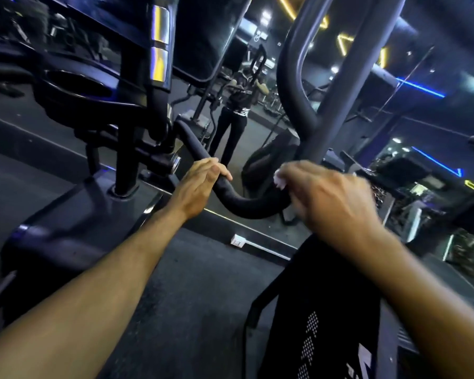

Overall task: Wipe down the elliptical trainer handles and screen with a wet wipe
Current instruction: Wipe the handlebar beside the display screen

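A black curved fixed handle (pixel 246 206) of the elliptical trainer bends across the middle of the view. My left hand (pixel 200 184) grips its left part, fingers curled over the top. My right hand (pixel 326 198), blurred, grips the handle's right end with a white wet wipe (pixel 280 179) bunched under the fingers; only a small piece of the wipe shows. A tall grey moving handle bar (pixel 348 77) rises behind my right hand. The dark console (pixel 200 36) sits at top centre, seen from its edge, its screen face hidden.
The trainer's black column (pixel 137 105) and base cover (pixel 66 228) stand at left. A wall mirror (pixel 257 110) ahead reflects a standing person and gym machines. A black foot pedal (pixel 326 310) lies bottom right. Dark floor lies below.
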